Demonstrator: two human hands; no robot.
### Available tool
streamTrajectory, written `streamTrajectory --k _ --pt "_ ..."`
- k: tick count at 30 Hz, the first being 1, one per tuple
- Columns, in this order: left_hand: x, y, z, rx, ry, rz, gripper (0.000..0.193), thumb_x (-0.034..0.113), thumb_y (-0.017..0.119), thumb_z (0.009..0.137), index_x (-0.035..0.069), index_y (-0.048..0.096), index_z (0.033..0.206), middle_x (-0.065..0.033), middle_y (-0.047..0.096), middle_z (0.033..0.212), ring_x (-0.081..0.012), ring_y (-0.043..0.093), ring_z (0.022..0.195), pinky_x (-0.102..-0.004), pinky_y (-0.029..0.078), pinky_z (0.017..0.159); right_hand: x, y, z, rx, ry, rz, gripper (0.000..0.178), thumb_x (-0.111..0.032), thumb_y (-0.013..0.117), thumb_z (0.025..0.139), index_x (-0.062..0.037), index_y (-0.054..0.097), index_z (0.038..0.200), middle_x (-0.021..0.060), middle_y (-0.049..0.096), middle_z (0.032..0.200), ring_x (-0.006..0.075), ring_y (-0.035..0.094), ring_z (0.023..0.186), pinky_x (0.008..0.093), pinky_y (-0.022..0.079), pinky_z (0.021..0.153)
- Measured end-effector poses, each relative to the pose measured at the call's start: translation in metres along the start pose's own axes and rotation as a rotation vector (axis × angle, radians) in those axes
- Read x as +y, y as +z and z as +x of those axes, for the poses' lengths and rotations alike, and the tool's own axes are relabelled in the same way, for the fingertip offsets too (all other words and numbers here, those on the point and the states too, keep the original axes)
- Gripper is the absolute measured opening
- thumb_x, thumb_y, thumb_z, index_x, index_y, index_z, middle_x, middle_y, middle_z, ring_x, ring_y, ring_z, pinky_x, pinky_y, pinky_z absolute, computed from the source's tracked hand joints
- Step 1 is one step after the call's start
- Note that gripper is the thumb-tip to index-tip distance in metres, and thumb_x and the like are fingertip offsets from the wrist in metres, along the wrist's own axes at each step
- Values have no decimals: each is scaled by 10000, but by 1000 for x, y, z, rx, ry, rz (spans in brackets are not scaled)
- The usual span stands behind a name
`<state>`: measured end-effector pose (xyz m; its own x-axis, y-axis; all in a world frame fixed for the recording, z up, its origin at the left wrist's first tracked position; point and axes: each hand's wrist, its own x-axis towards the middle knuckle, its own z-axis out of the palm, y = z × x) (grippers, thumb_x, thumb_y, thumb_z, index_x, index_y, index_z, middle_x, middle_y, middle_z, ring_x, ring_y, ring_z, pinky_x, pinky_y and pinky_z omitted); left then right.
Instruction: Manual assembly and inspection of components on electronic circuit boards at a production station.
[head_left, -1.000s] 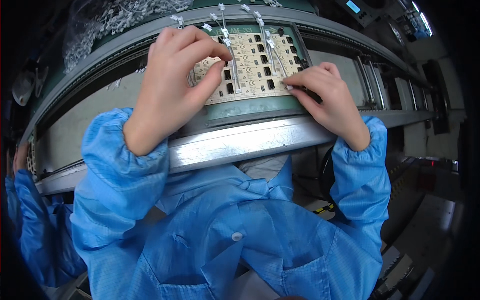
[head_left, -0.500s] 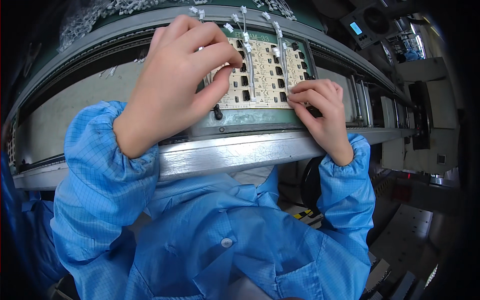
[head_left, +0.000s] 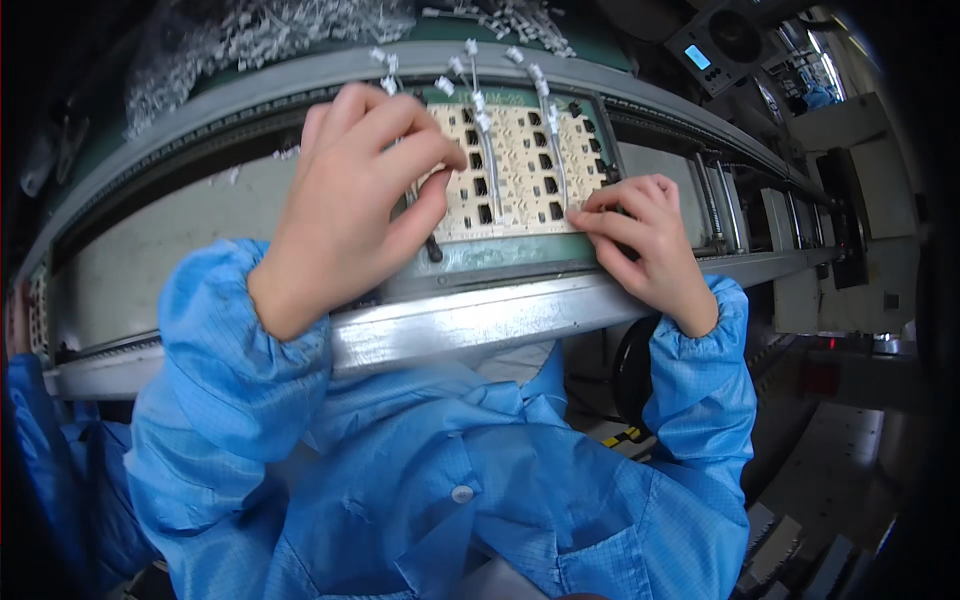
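A cream circuit board panel (head_left: 510, 150) with rows of black connectors lies in a green carrier (head_left: 500, 250). White wire leads (head_left: 490, 165) with small plugs run across it and over its far edge. Above the panel's left side, my left hand (head_left: 360, 190) is bent with thumb and forefinger closed together; whatever is between them is hidden. My right hand (head_left: 645, 235) pinches at the panel's near right corner, where the lower end of another white wire (head_left: 556, 150) meets its fingertips.
Metal rails (head_left: 450, 318) run along the near and far sides of the carrier. Beyond lies a clear bag (head_left: 270, 50) of white plugged leads, with more loose leads (head_left: 515, 22) beside it. A device with a lit screen (head_left: 697, 57) stands far right. Another person's blue sleeve (head_left: 35, 400) shows at left.
The whole view has shifted a little, so the panel sits slightly lower and further left. Both hands keep nearly the same pose and place over the panel.
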<state>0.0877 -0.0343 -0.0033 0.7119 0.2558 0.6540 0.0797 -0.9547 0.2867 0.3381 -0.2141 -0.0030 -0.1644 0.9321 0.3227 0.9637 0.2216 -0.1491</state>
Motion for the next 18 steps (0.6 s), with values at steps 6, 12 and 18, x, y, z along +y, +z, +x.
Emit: streamTrajectory --k 6,12,18 --pt "-5 9 18 -53 -179 166 171 154 682 800 111 691 965 -47 641 963 -272 574 979 -408 403 860 23 -8 34 -62 -49 106 192 -84 608 806 -75 742 943 63 652 952 253 605 946 399 408 926" --pt "3 66 119 -342 -505 356 439 429 664 866 71 693 1118 -153 718 1082 -357 670 1046 -437 458 942 105 29 114 482 194 127 195 -131 558 890 -66 723 973 96 686 912 292 656 907 399 493 764" --pt "-15 125 152 -467 -483 480 423 416 696 813 68 717 1051 -159 725 1062 -356 674 1036 -548 437 941 136 36 85 452 320 69 200 -138 560 869 -81 720 976 100 713 940 311 670 892 420 509 797"
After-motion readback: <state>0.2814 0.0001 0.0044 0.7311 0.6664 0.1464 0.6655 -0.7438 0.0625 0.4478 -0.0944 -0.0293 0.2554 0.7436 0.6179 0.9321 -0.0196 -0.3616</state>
